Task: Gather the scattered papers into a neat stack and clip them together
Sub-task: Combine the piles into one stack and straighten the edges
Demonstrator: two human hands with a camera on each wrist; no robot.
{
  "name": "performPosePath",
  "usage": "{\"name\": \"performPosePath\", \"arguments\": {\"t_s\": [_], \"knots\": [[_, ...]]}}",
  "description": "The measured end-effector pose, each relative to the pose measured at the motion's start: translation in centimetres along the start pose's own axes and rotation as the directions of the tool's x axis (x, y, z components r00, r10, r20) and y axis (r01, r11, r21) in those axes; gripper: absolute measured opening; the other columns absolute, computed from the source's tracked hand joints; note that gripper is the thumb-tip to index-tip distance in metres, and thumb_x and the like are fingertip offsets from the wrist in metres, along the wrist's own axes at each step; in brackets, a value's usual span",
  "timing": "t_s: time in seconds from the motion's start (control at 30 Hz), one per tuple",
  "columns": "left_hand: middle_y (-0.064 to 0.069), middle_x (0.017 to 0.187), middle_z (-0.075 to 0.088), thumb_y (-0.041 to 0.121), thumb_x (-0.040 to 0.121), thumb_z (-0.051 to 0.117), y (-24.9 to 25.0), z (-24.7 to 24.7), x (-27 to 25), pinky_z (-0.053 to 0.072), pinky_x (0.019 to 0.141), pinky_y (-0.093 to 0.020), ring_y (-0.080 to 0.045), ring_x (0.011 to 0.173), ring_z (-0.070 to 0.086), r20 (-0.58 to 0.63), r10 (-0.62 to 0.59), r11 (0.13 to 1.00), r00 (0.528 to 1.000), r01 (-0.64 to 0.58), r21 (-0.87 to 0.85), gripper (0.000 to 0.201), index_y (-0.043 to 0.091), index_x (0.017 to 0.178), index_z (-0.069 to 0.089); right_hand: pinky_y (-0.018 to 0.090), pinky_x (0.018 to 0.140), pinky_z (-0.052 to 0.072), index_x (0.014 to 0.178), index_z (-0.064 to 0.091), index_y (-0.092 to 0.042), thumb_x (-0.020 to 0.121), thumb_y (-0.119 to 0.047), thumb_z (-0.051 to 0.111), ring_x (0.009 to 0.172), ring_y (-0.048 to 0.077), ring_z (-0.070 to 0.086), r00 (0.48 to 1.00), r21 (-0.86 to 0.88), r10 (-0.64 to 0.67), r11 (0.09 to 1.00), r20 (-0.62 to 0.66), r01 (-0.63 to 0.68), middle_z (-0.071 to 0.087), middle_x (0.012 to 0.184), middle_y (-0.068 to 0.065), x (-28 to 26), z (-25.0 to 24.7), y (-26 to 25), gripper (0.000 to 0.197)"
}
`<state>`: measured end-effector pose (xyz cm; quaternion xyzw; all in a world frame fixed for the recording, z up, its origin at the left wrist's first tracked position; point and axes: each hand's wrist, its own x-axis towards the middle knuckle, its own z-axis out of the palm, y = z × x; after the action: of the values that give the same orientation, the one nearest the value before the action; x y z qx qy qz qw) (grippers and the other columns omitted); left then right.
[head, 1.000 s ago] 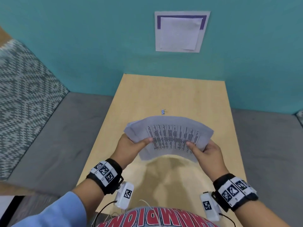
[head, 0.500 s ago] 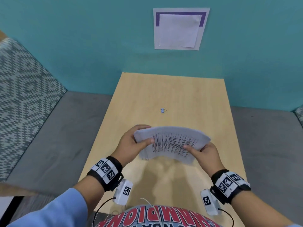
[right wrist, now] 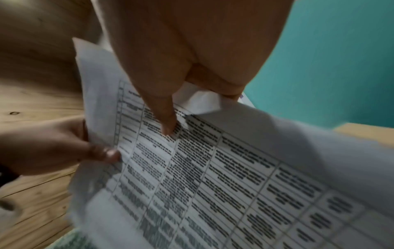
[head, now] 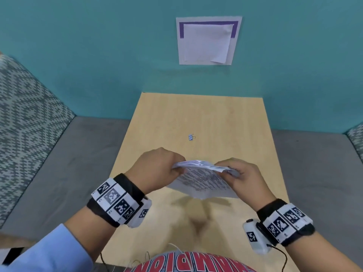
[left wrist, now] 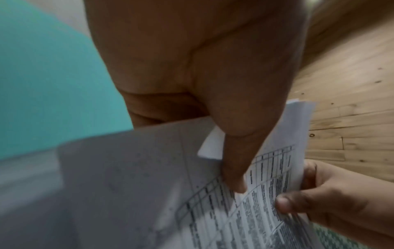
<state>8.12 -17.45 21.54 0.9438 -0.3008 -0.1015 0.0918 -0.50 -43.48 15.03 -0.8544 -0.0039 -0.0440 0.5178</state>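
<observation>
A stack of white papers (head: pixel 202 181) printed with dark tables stands nearly upright above the wooden table (head: pixel 216 118), its top edge between my hands. My left hand (head: pixel 157 169) pinches the stack's left end, thumb on the printed face (left wrist: pixel 232 168). My right hand (head: pixel 241 177) pinches the right end, thumb pressed on the print (right wrist: pixel 166 121). The sheets' top edges (head: pixel 198 163) look a little uneven. A small binder clip (head: pixel 191 137) lies loose on the table beyond the stack, untouched.
A teal wall (head: pixel 98 55) rises behind the table, with a white sheet on a purple-edged card (head: pixel 208 42) fixed to it. Grey upholstered seating (head: pixel 68 163) flanks the table on both sides. A patterned cushion (head: pixel 25 114) sits at the left.
The stack has tipped from lying flat and fanned toward me to standing nearly on edge. Both hands have drawn closer together and risen over its top edge.
</observation>
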Motion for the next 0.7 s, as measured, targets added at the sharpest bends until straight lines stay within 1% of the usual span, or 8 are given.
{"name": "performPosePath", "arguments": {"t_s": [0.07,0.13,0.23,0.33,0.43,0.57,0.63,0.7], "knots": [[0.004,0.068,0.064,0.047,0.099,0.065,-0.2,0.7,0.4,0.046,0.06,-0.034,-0.014,0.063,0.054,0.019,0.017,0.994,1.0,-0.015,-0.108,0.021,0.029,0.094,0.075,0.022,0.088,0.053,0.095,0.078,-0.029,0.087,-0.017,0.082,0.096,0.008,0.071,0.997,0.003,0.065,0.998,-0.049,-0.065,0.078,0.097,-0.014,0.0,-1.0,0.5,0.015],[0.006,0.058,0.053,0.043,0.098,0.07,-1.6,1.6,0.6,0.036,0.057,-0.032,-0.008,0.053,0.043,0.005,-0.026,0.958,1.0,0.027,-0.285,0.025,0.021,0.087,0.076,0.026,0.093,0.051,0.111,0.072,-0.029,0.077,-0.03,0.091,0.103,0.007,0.067,0.962,-0.077,0.19,0.975,-0.195,-0.209,0.074,0.109,-0.015,-0.4,-2.6,2.7,0.039],[0.012,0.072,0.064,0.046,0.094,0.075,-4.0,2.9,0.3,0.043,0.065,-0.031,-0.006,0.064,0.053,0.032,-0.141,0.786,0.99,0.131,-0.604,0.034,0.012,0.091,0.078,0.034,0.1,0.048,0.132,0.061,-0.024,0.064,-0.049,0.095,0.121,0.012,0.06,0.846,0.016,0.482,0.871,-0.227,-0.491,0.065,0.129,-0.012,-2.2,-5.2,6.2,0.079],[0.007,0.105,0.085,0.024,0.098,0.075,-4.2,3.3,-0.5,0.061,0.089,-0.029,-0.011,0.096,0.08,0.104,-0.213,0.477,0.972,0.196,-0.857,0.014,0.016,0.107,0.084,0.048,0.106,0.05,0.126,0.068,-0.015,0.079,-0.029,0.083,0.122,0.025,0.068,0.86,0.501,0.505,0.728,0.071,-0.468,0.076,0.126,0.002,-2.8,-5.2,6.9,0.051],[0.003,0.112,0.084,0.016,0.096,0.076,-4.4,4.1,-0.5,0.06,0.099,-0.039,-0.016,0.107,0.08,0.062,-0.338,0.311,0.939,0.173,-0.935,0.015,0.021,0.106,0.085,0.04,0.099,0.058,0.121,0.073,-0.006,0.082,-0.012,0.076,0.113,0.024,0.074,0.911,0.591,0.412,0.732,0.014,-0.339,0.079,0.121,0.007,-1.6,-5.2,5.0,0.039],[0.009,0.115,0.083,0.009,0.091,0.081,-5.6,5.8,0.4,0.06,0.094,-0.029,-0.008,0.11,0.077,-0.036,-0.365,0.277,0.93,0.071,-0.958,0.028,0.025,0.114,0.081,0.021,0.081,0.061,0.1,0.081,-0.012,0.084,-0.008,0.082,0.087,0.006,0.076,0.922,0.414,0.341,0.877,-0.181,-0.244,0.084,0.096,-0.006,-0.2,-5.1,5.2,0.016],[0.017,0.101,0.084,0.01,0.091,0.082,-6.0,8.1,0.9,0.059,0.082,-0.017,0.001,0.093,0.076,0.025,-0.379,0.354,0.925,0.169,-0.92,0.024,0.03,0.102,0.082,0.014,0.071,0.057,0.092,0.08,-0.024,0.085,-0.015,0.085,0.075,-0.004,0.072,0.908,0.285,0.383,0.901,-0.168,-0.327,0.081,0.082,-0.021,-0.2,-3.3,6.8,0.012],[0.011,0.089,0.083,0.014,0.094,0.08,-7.0,11.7,1.4,0.052,0.072,-0.018,-0.007,0.08,0.07,0.113,-0.389,0.431,0.914,0.289,-0.855,0.016,0.03,0.09,0.082,0.008,0.062,0.048,0.09,0.077,-0.035,0.091,-0.018,0.078,0.068,-0.004,0.067,0.903,0.184,0.417,0.9,-0.103,-0.395,0.075,0.074,-0.031,-0.8,-0.9,8.7,0.018]]}}
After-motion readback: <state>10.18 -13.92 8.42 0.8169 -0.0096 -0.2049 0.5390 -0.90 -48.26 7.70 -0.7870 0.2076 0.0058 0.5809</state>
